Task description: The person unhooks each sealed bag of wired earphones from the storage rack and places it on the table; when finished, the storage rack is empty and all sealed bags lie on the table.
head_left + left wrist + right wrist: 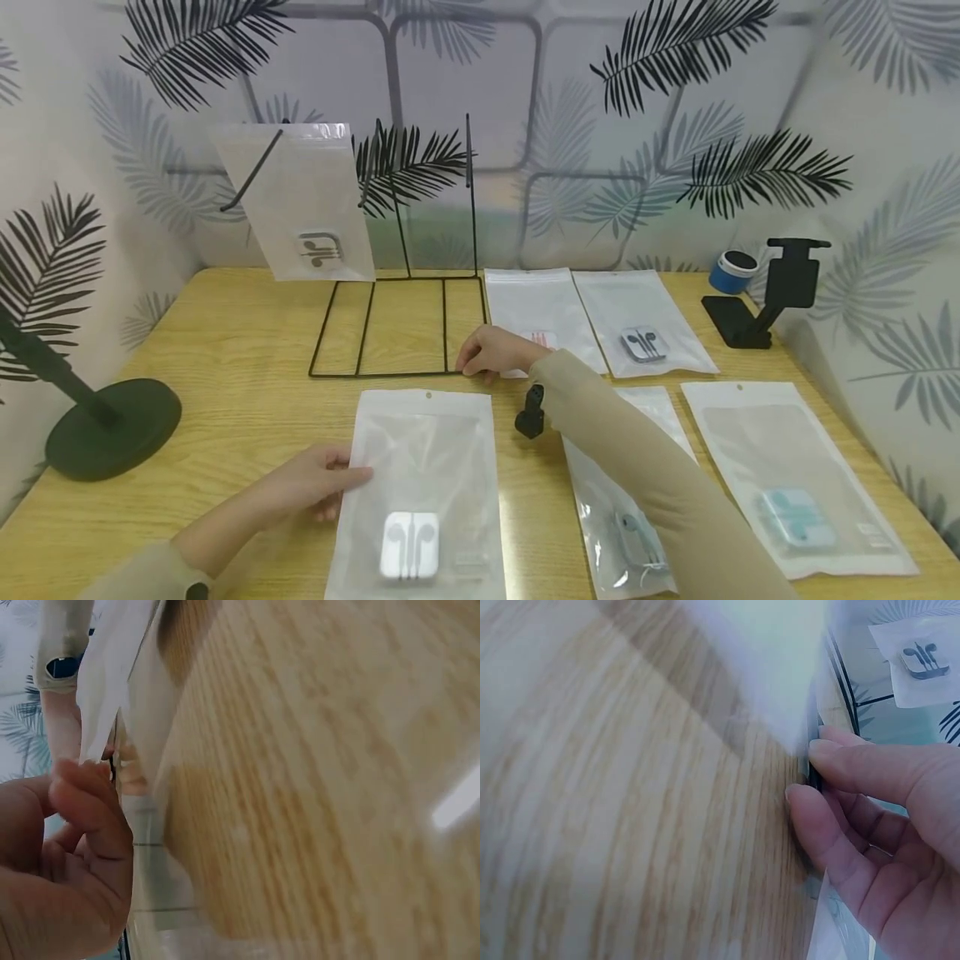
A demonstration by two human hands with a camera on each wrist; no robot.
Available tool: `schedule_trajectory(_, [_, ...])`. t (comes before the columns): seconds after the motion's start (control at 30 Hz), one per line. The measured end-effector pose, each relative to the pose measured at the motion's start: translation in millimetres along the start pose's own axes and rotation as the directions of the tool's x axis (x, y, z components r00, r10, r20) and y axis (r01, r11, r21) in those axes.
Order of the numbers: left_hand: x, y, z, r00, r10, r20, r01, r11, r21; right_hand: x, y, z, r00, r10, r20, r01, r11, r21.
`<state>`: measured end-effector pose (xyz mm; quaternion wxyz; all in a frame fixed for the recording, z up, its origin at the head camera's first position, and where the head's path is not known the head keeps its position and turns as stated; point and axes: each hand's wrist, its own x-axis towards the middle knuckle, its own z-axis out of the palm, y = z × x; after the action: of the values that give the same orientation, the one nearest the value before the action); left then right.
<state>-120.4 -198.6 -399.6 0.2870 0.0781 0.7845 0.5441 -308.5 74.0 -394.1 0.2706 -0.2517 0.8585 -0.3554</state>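
A white-and-clear zip bag (pixel 420 450) with white wired earphones (pixel 409 545) in a case lies at the front middle. My left hand (pixel 318 482) pinches this bag's left edge between thumb and fingers; in the left wrist view, the bag's white edge (pixel 101 690) rises from the fingertips. Farther back, my right hand (pixel 498 350) grips the front right corner of a black wire rack's base (pixel 397 373). Fingertips and thumb close about the thin wire (pixel 814 761) in the right wrist view. Another bag (pixel 300 192) with dark earphones hangs from the rack's left hook.
Several more earphone bags lie to the right, among them one with a teal case (pixel 795 517) and one with dark earphones (pixel 643 343). A black phone stand (pixel 791 283) and a blue jar (pixel 729 275) stand at the back right. A dark green round base (pixel 112 429) stands left.
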Motion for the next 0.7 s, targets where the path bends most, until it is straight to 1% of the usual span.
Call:
schedule_trajectory(0.13, [2.6,-1.9,-1.2,1.0,-0.014,0.019,0.013,0.999,0.031,-0.8,0.9,0.3,1.0,0.006,0.002,-0.006,1.0,0.012])
schedule_trajectory(0.33, [10.6,-2.6,-0.1,1.0,-0.02,0.023,0.02,0.999,0.036,0.0,1.4,0.4,1.0,0.009,0.0,-0.009,1.0,0.003])
schedule_trajectory(0.53, [17.6,-0.9,1.9,1.0,-0.03,-0.008,0.03,0.998,0.06,0.7,1.3,0.2,1.0,0.016,-0.008,-0.016,1.0,-0.012])
schedule_trajectory(0.7, [19.1,0.9,2.8,0.998,-0.027,-0.049,0.031,0.996,0.08,-1.2,-0.5,0.3,1.0,0.015,-0.003,-0.015,1.0,-0.007])
